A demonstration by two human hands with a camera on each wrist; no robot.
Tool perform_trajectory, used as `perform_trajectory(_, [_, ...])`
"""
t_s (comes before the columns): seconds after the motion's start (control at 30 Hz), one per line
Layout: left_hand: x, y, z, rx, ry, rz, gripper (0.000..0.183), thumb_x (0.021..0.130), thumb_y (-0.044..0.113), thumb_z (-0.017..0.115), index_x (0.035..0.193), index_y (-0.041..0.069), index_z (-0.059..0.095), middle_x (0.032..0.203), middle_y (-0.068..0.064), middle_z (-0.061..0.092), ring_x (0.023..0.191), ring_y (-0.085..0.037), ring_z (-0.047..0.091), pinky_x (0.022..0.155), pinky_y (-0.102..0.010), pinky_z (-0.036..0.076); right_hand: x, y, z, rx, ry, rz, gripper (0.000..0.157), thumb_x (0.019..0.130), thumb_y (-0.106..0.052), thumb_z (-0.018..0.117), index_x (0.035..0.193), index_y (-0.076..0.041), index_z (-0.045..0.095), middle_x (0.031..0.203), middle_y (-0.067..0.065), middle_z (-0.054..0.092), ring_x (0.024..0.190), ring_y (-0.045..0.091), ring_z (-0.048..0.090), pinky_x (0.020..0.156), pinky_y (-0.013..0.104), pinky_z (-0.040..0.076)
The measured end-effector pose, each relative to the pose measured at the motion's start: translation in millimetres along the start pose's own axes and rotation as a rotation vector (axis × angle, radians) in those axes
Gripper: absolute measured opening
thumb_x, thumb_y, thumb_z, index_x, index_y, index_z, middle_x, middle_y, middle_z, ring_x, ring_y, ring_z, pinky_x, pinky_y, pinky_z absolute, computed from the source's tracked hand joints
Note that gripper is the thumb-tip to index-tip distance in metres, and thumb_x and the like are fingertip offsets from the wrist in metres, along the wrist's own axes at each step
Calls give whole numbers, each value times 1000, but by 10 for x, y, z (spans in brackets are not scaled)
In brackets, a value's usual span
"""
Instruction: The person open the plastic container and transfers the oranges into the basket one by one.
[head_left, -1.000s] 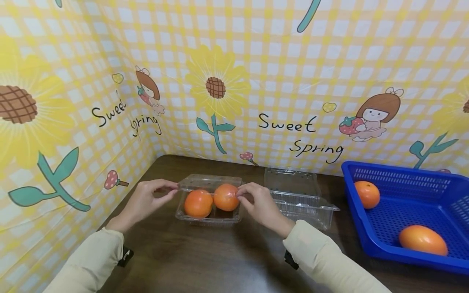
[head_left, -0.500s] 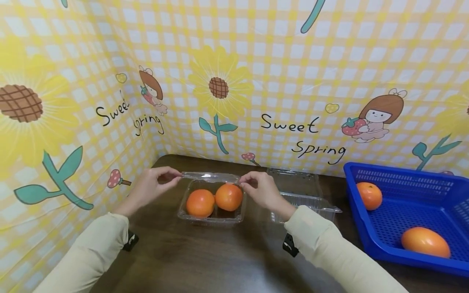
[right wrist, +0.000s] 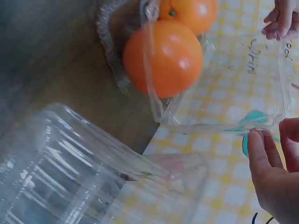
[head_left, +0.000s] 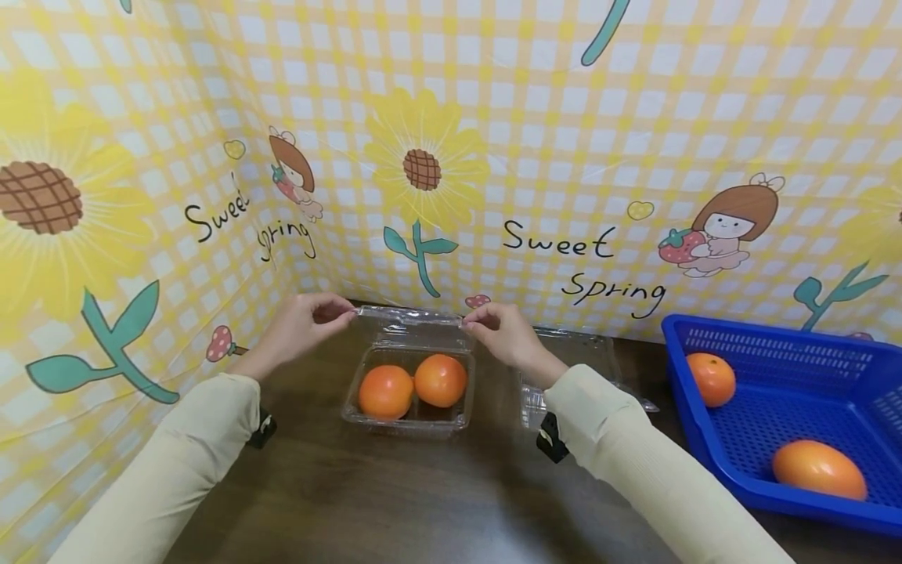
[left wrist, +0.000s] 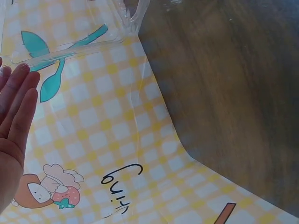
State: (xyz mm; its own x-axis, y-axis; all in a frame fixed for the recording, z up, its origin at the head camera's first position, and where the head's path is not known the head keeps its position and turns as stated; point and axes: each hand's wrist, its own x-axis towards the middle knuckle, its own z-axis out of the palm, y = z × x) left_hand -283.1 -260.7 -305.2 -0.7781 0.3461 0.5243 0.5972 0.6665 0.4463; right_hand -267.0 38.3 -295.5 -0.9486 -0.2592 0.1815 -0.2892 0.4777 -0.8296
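Note:
A clear plastic clamshell box [head_left: 405, 428] sits on the table with its hinged lid [head_left: 412, 317] raised upright at the back. Two oranges, a left one [head_left: 386, 392] and a right one [head_left: 440, 381], lie side by side in its base. My left hand [head_left: 299, 329] pinches the lid's left corner between thumb and fingertips. At the opposite corner my right hand [head_left: 510, 341] pinches the same lid edge. The right wrist view shows the lid [right wrist: 224, 84] stretched between both hands, with the right hand [right wrist: 275, 172] nearer. Only part of the left hand [left wrist: 16, 112] shows in the left wrist view.
Right of the box stands a second clear plastic clamshell [head_left: 532, 399], its lid up, partly behind my right forearm. A blue perforated basket [head_left: 680, 423] at the right holds an orange [head_left: 710, 379] and an oval orange fruit [head_left: 819, 469]. A checked cloth [head_left: 437, 102] hangs behind.
Both hands have moved up and back, swinging the lid from low over the oranges to upright behind them. The base and the oranges stay in place.

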Motion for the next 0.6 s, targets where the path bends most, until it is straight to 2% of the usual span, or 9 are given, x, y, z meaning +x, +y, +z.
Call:
perform_trajectory(0.17, [87,-18,20,3,17,-36,13,83,13,61,88,3,67,80,-7,66,72,-18,62,64,-26,50,109,-3,-20,82,4,32,14,85,-8,57,92,4,63,111,10,59,100,21,53,78,29,46])
perform_trajectory(0.23, [116,-28,31,18,29,-47,14,83,15,61,88,3,67,81,-8,66,72,-18,62,64,-28,50,147,-2,-20,116,9,63,16,86,-8,57,93,4,63,115,9,57,104,21,51,82,31,44])
perform_trajectory(0.47, [205,-72,112,51,88,-107,18,85,19,58,92,4,66,82,-8,66,73,-19,60,65,-34,48,251,-5,-22,189,41,195,18,88,-14,54,97,0,63,99,9,60,95,25,53,79,32,45])
perform_trajectory(0.6, [256,-90,177,19,120,-141,22,86,19,57,94,1,66,82,-10,65,73,-20,59,66,-33,46,302,17,-35,243,44,237,21,89,-16,53,100,0,61,100,9,58,93,22,53,82,32,46])
